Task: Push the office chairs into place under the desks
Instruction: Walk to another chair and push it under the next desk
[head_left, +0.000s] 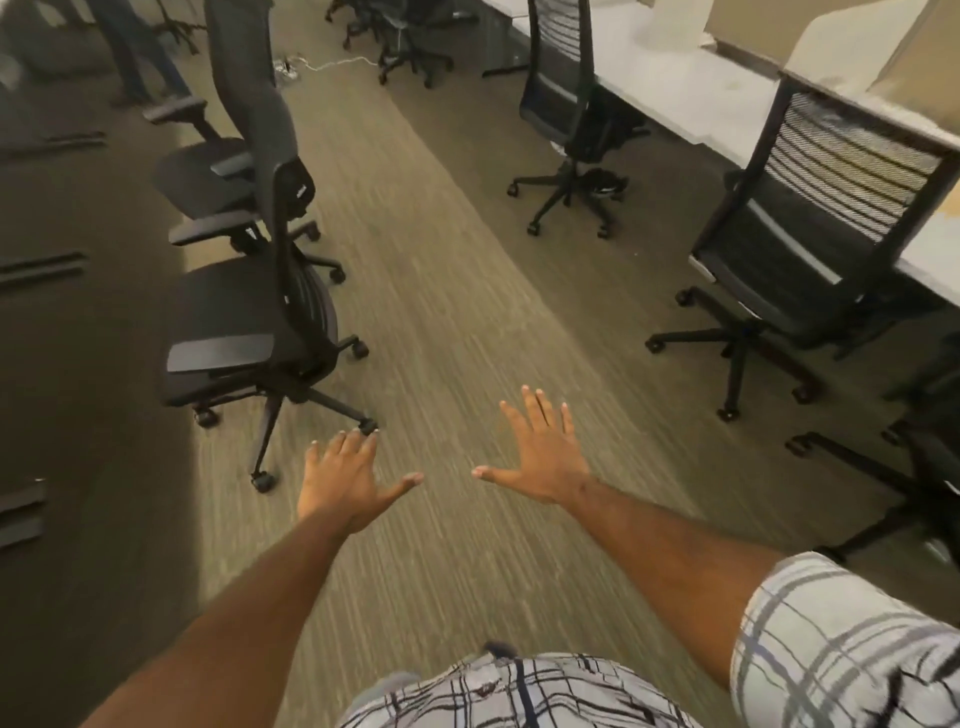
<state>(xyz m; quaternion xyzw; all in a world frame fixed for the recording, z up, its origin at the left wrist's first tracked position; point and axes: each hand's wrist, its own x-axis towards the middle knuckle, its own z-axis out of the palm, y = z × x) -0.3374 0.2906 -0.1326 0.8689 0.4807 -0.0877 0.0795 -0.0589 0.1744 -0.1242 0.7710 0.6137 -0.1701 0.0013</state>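
Both my arms reach forward over the carpet aisle. My left hand (345, 475) and my right hand (543, 454) are flat, fingers spread, holding nothing. A black office chair (249, 312) stands on the left, its near caster just beyond my left fingertips. Behind it is a second black chair (218, 171). On the right, a mesh-back chair (810, 249) stands against the white desk (727, 98). A further mesh-back chair (566, 104) stands at the same desk row.
A chair base (893, 493) shows at the right edge. More dark chairs (405, 41) and a white cable (337, 63) lie at the far end. A person's legs (140, 57) stand at the top left. Dark strips (41, 265) lie on the left floor.
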